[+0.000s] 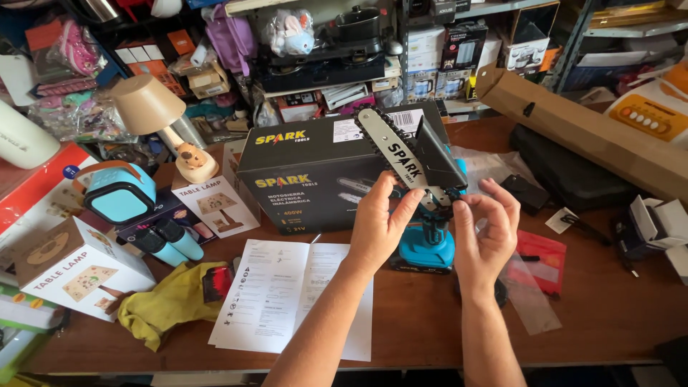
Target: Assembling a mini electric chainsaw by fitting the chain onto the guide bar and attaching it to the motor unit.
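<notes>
Head view: a blue mini chainsaw [423,215] with a silver guide bar and black guard stands upright on the wooden table [430,322]. Left hand [378,222] clasps its body; right hand [487,229] pinches near its side, fingers curled. Behind stands a black rectangular box [315,172] with yellow lettering; a white leaflet [287,294] lies in front.

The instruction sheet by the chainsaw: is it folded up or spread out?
Spread out. The instruction sheet lies flat and open on the table, both printed pages showing with a crease between them; the left hand and forearm cover its right part.

One mini chainsaw [423,215], two hands [378,222] [487,233], two table-lamp boxes [72,269] [215,204].
</notes>
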